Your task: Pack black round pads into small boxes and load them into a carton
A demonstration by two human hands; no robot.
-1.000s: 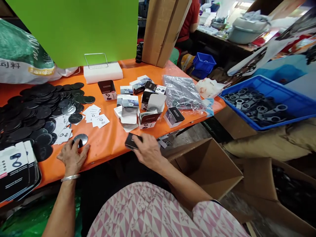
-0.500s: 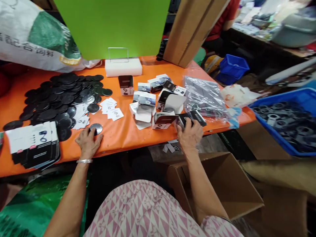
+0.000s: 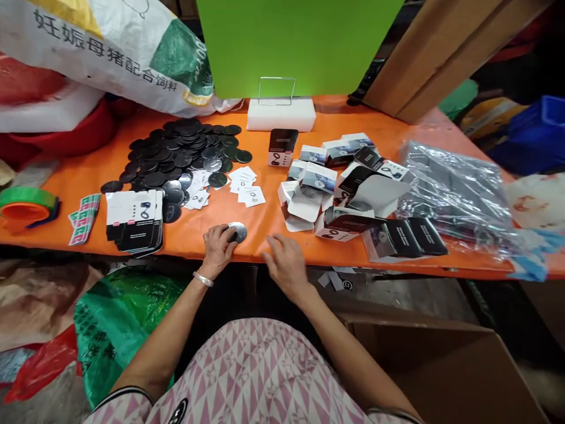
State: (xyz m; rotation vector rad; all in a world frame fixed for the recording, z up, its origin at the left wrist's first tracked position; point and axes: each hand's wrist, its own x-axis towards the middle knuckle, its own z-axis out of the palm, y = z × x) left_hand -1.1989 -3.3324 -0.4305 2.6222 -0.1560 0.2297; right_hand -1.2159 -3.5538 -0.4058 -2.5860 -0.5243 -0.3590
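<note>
Left grip (image 3: 217,251) cups a metal disc (image 3: 238,231); right grip (image 3: 286,265) rests open nearby.

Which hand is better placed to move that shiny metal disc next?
Left, probably: the left hand is on the metal disc. The right hand lies apart, nearer the small boxes.

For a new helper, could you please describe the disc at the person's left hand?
On the orange table, left of centre, lies a heap of black discs. Apart from it, by the front edge, the left hand touches one shiny silver disc.
</note>
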